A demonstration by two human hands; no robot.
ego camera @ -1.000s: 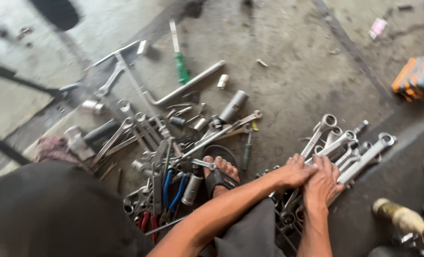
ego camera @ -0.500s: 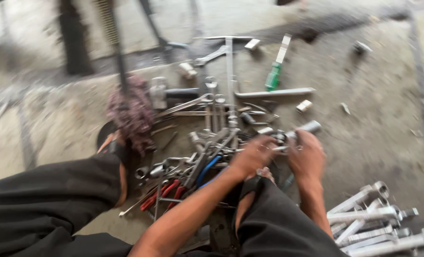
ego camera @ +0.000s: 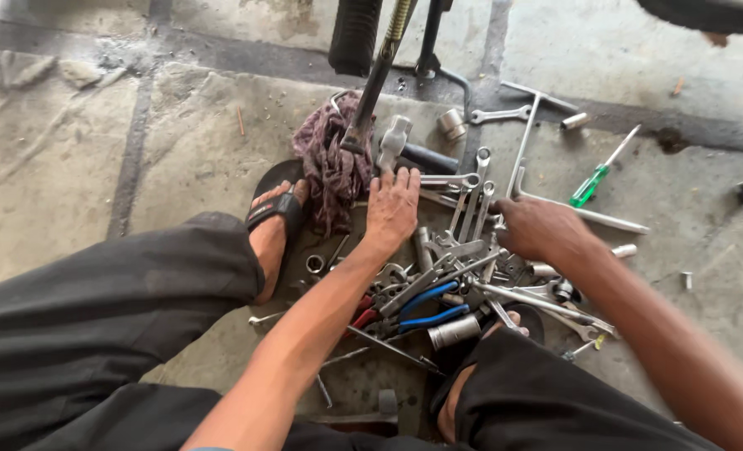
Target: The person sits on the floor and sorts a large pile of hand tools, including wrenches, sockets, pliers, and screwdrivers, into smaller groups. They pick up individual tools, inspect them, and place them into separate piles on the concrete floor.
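Where wrenches (ego camera: 472, 188) lie, both hands (ego camera: 392, 209).

Looks like a roadside or backyard repair workshop, probably for bikes. Rough, stained concrete floor (ego camera: 179, 142) with cracks and grime, and a big pile of wrenches (ego camera: 463, 250) and sockets dumped straight on the ground. There's a hammer (ego camera: 392, 138), a green-handled screwdriver (ego camera: 593, 184), blue-handled pliers (ego camera: 426, 307), a dirty rag (ego camera: 334, 163), plus a black tyre (ego camera: 355, 33) up top.
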